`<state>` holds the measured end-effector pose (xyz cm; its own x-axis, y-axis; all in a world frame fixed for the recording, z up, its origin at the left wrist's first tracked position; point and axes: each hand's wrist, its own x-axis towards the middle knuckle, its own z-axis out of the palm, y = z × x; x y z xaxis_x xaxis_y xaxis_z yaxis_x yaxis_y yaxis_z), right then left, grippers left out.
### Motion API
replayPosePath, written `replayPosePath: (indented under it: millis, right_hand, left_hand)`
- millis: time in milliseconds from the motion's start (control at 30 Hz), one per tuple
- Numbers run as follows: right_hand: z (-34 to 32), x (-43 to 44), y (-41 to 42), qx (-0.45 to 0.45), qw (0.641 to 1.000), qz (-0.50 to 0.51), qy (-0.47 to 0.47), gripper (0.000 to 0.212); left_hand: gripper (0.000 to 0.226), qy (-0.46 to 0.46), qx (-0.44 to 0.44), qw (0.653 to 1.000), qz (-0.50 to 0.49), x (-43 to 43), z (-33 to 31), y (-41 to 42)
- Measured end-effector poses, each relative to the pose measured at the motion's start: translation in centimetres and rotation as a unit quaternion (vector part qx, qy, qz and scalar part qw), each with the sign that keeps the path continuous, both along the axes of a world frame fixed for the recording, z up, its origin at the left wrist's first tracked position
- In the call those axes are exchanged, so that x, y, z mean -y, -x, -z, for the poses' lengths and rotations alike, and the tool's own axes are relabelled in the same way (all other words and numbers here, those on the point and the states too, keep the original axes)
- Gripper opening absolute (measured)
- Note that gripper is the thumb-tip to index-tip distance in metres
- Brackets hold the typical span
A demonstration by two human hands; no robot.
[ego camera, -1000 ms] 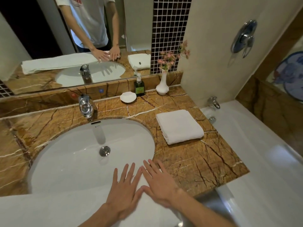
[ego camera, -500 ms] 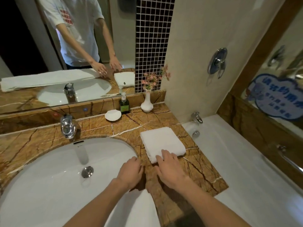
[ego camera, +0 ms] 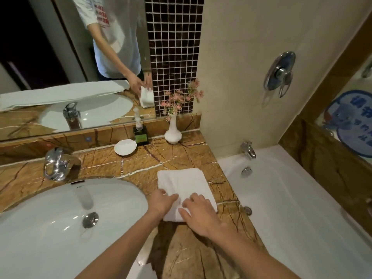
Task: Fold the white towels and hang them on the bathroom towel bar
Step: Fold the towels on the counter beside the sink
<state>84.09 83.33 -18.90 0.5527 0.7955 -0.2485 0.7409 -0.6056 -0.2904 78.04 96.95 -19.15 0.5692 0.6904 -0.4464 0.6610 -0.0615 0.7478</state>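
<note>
A folded white towel [ego camera: 182, 183] lies on the brown marble counter [ego camera: 141, 164] to the right of the sink. My left hand [ego camera: 162, 201] grips its near left edge with curled fingers. My right hand [ego camera: 199, 213] holds its near right end, fingers on top and thumb tucked at the edge. The mirror shows this end of the towel raised a little between both hands. A second, long white towel [ego camera: 60, 93] appears in the mirror along the sink's front edge, and a small piece of it [ego camera: 142, 262] shows between my forearms. No towel bar is in view.
The white sink basin [ego camera: 50, 228] and chrome faucet [ego camera: 55, 164] are on the left. A soap dish [ego camera: 125, 147], a soap bottle [ego camera: 141, 135] and a white vase of pink flowers [ego camera: 173, 131] stand by the mirror. The bathtub [ego camera: 291, 218] lies to the right.
Both hands left the long towel at the sink's front and moved forward and right to the folded towel. They now hold its near end.
</note>
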Motion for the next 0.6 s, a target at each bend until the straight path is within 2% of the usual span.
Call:
replayPosePath:
  millis: [133, 233, 300, 400, 533, 600]
  right_hand:
    - [0.0, -1.0, 0.1, -0.050, 0.996, 0.066, -0.042, 0.062]
    - [0.0, -1.6, 0.5, -0.033, 0.989, 0.126, -0.075, 0.067]
    - [-0.5, -2.0, 0.2, -0.036, 0.981, 0.155, -0.112, 0.056]
    - [-2.0, -2.6, -0.5, -0.086, 0.965, 0.164, -0.187, 0.036]
    - [-4.4, -3.1, -1.6, -0.127, 0.937, 0.177, -0.272, 0.020]
    - [-5.6, -3.4, -2.3, -0.184, 0.921, 0.178, -0.294, 0.014]
  left_hand:
    - [0.025, 0.052, -0.006, 0.998, -0.031, 0.1, -1.4, -1.7]
    - [0.021, 0.058, 0.019, 0.998, -0.026, 0.5, -3.1, -2.3]
    - [0.016, 0.067, 0.051, 0.996, -0.018, 0.7, -4.5, -2.6]
    - [0.008, 0.123, 0.122, 0.984, -0.033, 0.6, -6.2, -3.0]
    - [0.021, 0.114, 0.173, 0.978, -0.006, -0.5, -8.0, -2.1]
    - [0.028, 0.109, 0.189, 0.976, 0.019, -1.4, -8.8, -1.3]
